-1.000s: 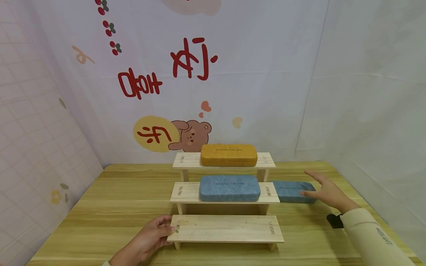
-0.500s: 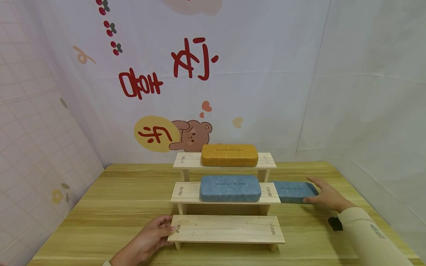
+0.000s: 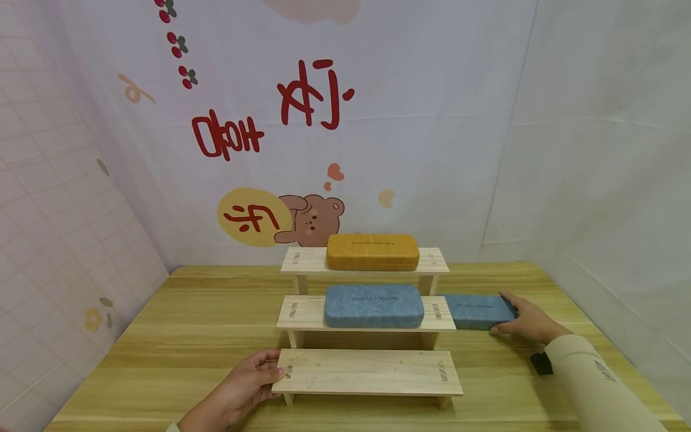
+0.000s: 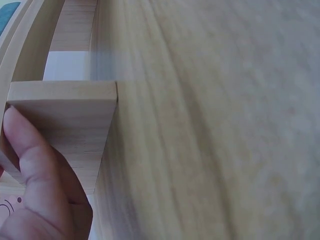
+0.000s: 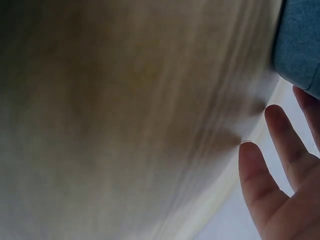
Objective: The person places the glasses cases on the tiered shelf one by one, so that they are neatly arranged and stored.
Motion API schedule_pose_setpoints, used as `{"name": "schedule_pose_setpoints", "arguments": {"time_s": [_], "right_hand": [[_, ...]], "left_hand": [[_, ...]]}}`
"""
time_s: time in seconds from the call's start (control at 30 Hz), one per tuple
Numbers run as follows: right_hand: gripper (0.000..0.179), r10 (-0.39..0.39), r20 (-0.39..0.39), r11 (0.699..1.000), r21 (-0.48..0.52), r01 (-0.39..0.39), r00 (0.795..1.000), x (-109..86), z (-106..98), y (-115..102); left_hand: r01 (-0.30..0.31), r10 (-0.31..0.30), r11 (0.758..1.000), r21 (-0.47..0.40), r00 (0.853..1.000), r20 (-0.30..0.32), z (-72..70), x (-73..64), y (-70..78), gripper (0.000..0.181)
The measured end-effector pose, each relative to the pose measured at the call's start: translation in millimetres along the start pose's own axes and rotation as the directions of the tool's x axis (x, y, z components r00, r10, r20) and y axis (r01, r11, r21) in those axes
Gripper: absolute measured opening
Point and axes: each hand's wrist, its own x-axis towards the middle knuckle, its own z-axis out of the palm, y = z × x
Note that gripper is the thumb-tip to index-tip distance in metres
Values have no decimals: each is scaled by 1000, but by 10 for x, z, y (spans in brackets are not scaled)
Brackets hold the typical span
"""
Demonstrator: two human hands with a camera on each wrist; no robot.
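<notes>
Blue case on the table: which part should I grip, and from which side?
Probably the right end of the blue case, pinched across its long sides, coming from the right: it lies flat, running left to right, and in the head view the middle wooden step covers its left end. The right hand is there.

Closed blue case (image 3: 475,311) with rounded corners and dark lettering on top, lying flat on the wood-grain tabletop (image 3: 162,348), partly hidden at its left end by a pale wooden stand (image 3: 367,372), upright, with three stepped shelves rising from front to back
</notes>
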Motion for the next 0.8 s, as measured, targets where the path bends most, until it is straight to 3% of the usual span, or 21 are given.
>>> {"name": "schedule_pose_setpoints", "arguments": {"time_s": [0.53, 0.8], "right_hand": [[97, 5, -19, 1000, -16, -6, 1000, -23, -22, -20], [88, 16, -35, 998, 64, -14, 999, -31, -40, -38]], "left_hand": [[8, -8, 1000, -1, 1000, -3, 4, -1, -7, 56], [9, -9, 1000, -7, 1000, -5, 2, -2, 0, 57]]}}
